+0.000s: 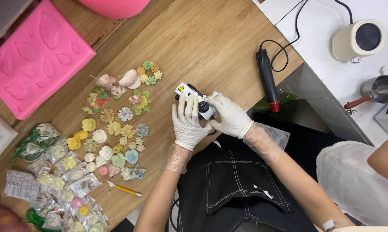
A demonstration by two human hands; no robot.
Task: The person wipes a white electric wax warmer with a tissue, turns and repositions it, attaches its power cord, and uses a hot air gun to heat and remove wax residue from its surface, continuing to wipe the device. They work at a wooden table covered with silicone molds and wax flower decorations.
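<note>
Both gloved hands, left [187,122] and right [229,115], clamp a small white tool [196,102] above the table [211,38] edge; it looks light, rigid, best gripped around its body.

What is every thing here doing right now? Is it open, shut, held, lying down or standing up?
Small white tool: held by both hands, lying on the table.
Left hand: gloved, fingers resting on the tool.
Right hand: gloved, closed around the tool's end.
Black and red tool: lying flat, cord attached, nobody holding it.
Yellow pencil: lying flat.
Pink mold: lying face up.
Metal cup: standing upright.
Little bags: lying flat, flowers inside.
</note>
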